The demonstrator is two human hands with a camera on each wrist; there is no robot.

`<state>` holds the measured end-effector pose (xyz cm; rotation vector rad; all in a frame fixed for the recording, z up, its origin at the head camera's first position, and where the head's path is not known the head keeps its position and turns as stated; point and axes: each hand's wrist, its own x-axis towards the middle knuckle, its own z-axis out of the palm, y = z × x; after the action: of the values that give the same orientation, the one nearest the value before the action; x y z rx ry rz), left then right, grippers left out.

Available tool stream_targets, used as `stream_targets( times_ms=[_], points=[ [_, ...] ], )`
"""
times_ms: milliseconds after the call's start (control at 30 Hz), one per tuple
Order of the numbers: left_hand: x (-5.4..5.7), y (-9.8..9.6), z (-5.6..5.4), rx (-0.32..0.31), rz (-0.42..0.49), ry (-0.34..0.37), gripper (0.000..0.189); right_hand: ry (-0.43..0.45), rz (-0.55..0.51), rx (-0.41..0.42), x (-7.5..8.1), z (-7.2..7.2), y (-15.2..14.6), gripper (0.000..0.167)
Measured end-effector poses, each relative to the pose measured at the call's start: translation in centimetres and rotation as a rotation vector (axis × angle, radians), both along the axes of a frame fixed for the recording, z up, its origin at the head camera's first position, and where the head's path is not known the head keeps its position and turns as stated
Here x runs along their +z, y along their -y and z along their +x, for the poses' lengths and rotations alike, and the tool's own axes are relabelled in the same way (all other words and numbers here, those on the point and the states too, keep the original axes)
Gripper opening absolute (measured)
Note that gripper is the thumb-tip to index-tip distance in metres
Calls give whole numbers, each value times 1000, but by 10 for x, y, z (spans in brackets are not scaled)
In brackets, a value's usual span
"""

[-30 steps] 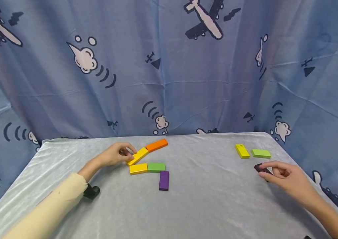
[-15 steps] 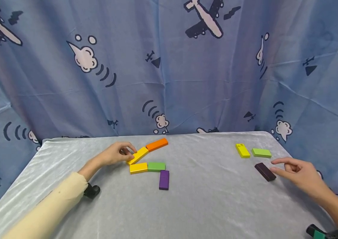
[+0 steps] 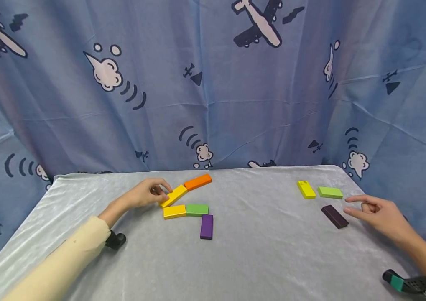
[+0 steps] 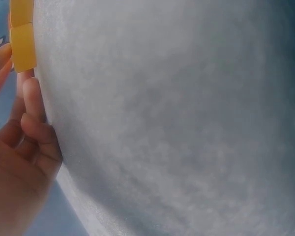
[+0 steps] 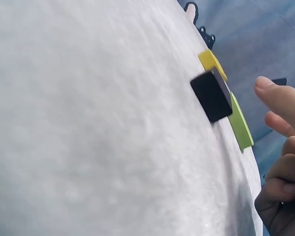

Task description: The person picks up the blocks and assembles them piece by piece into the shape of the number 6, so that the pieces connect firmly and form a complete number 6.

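Note:
At the left of the head view, my left hand (image 3: 146,194) pinches the near end of a yellow block (image 3: 176,195) between thumb and fingers. That block's far end meets an orange block (image 3: 197,182). Just in front lie an amber block (image 3: 174,212) and a green block (image 3: 197,210) end to end, with a purple block (image 3: 207,227) at the green one's near corner. My right hand (image 3: 380,215) holds nothing, thumb and index finger apart, just right of a dark brown block (image 3: 335,216). The right wrist view shows this dark block (image 5: 211,96) apart from the fingertips.
Behind the dark block lie a bright yellow block (image 3: 306,190) and a lime green block (image 3: 330,192), near the right edge. A grey cloth (image 3: 258,251) covers the table. A blue patterned curtain (image 3: 213,83) hangs behind it and along the sides.
My right hand has let go of the dark brown block and drawn back to the right; the block lies on the cloth. The left hand and its blocks have stayed in place.

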<state>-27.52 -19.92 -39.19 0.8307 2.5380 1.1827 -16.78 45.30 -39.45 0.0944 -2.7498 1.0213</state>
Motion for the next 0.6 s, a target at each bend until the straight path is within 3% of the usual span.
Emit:
stream_targets(
  times_ms=[167, 600],
  points=[
    [-1, 1, 0, 3, 0, 3, 19, -13, 7, 29, -1, -12, -5, 45],
    [-1, 1, -1, 1, 6, 0, 19, 74, 56, 90, 1, -43, -17, 62]
  ],
)
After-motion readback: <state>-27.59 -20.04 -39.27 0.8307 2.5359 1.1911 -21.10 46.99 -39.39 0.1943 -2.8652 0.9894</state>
